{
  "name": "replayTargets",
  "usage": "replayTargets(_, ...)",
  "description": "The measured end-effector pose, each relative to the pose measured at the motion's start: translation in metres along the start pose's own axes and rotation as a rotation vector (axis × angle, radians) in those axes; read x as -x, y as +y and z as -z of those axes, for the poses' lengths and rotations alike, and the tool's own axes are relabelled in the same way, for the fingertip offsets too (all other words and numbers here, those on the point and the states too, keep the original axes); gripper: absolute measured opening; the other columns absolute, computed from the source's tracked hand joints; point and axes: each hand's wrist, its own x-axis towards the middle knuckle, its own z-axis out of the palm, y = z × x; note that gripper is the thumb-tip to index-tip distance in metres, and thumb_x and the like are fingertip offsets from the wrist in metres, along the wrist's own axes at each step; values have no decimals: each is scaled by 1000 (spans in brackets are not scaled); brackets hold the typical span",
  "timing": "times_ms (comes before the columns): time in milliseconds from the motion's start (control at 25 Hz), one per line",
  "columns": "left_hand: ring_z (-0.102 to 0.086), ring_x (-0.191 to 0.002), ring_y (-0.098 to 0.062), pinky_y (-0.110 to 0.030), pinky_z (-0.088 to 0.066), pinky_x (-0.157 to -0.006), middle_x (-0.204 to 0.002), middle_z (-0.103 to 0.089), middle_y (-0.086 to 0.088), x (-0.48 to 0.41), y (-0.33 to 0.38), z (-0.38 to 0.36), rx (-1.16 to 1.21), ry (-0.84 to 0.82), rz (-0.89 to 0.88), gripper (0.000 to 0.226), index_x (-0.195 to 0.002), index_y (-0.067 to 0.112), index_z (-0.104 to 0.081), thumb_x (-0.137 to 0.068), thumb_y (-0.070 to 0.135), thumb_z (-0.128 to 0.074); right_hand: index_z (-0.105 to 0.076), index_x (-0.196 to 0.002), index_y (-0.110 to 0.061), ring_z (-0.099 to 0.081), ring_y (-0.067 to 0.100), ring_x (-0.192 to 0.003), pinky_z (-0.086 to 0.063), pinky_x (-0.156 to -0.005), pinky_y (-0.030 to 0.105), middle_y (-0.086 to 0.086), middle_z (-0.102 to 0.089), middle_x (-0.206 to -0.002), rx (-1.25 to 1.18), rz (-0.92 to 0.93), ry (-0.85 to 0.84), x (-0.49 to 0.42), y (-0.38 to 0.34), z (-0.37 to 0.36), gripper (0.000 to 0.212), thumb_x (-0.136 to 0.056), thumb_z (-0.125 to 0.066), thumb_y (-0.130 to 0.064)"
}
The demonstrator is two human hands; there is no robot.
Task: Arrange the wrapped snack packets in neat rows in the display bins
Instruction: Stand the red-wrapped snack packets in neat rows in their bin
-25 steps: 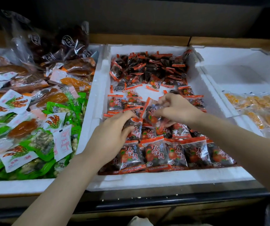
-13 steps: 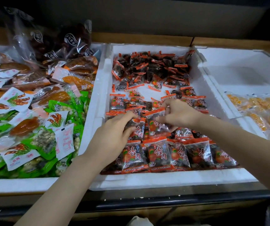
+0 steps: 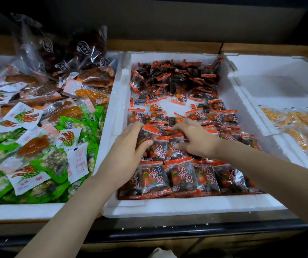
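Observation:
The middle white foam bin (image 3: 186, 205) holds dark snack packets with orange-red tops. A neat front row of packets (image 3: 183, 177) lies along its near wall. A loose heap of packets (image 3: 177, 77) fills the back. My left hand (image 3: 127, 153) grips a packet (image 3: 149, 130) between thumb and fingers in the second row, at the bin's left side. Just to its right, my right hand (image 3: 197, 140) rests on the second-row packets with its fingers spread. The packets under both palms are hidden.
The left foam bin (image 3: 19, 209) is piled with green, white and orange packets, with dark bags at its back. The right foam bin (image 3: 272, 135) holds yellow packets (image 3: 298, 127). A dark shelf edge runs below the bins.
My right hand has lowered the packet it held in the air into the second row and now rests flat there. My left hand has moved up and taken hold of a packet.

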Motion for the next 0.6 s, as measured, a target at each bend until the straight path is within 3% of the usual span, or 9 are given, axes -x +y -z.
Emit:
replayTargets(40,-55,-84,-3,-10,-45,-74,-97,-59,10,-1,0,0,59,37,-10,16,-108,24,-52,-93,27,-58,-38,-138,-20,-32,18,-130,-27,-107,30,4,-38,-137,-3,51,91,2,-3,2,47,-94,-54,-24)
replayTargets(120,-64,-82,-6,-22,-55,-66,-95,-65,11,-5,5,0,324,64,54,17,-100,29,-58,-89,19,-64,-46,-132,-20,-50,9,-110,-41,-98,26,-2,-53,-119,-271,124,231,10,-13,8,36,-97,-49,-23)
replayTargets(200,-69,-79,-9,-30,-58,-60,-102,-65,3,-10,11,-2,545,-10,146,29,-102,28,-53,-88,5,-64,-57,-119,-18,-57,-3,-76,-50,-73,18,-11,-58,-86,-631,176,181,16,-29,16,24,-96,-49,-23)
replayTargets(320,-67,-77,-9,-35,-59,-65,-117,-56,-8,-20,17,-8,617,-87,209,37,-105,25,-44,-87,0,-63,-64,-89,-20,-51,0,-53,-45,-52,17,-12,-55,-61,-661,217,132,19,-37,24,10,-91,-57,-26)
replayTargets(440,-61,-79,1,-25,-54,-71,-103,-58,9,-19,21,-7,365,48,113,28,-102,33,-46,-88,17,-65,-62,-76,-13,-39,1,-40,-30,-44,13,-11,-46,-46,-493,150,210,8,-30,31,23,-91,-58,-31)
replayTargets(520,-50,-101,1,-20,-40,-88,-112,-52,15,-17,17,-3,-39,72,-60,27,-121,28,-47,-95,27,-55,-59,-74,-17,-41,1,-38,-29,-42,12,-10,-48,-43,-485,82,296,-6,-20,36,25,-93,-54,-32)
replayTargets(600,-41,-120,-9,-23,-30,-99,-127,-48,8,-13,3,-3,-293,25,-130,36,-133,22,-44,-99,31,-47,-56,-79,-17,-42,4,-42,-33,-46,19,-8,-50,-50,-484,32,391,-29,-10,38,23,-95,-51,-33)
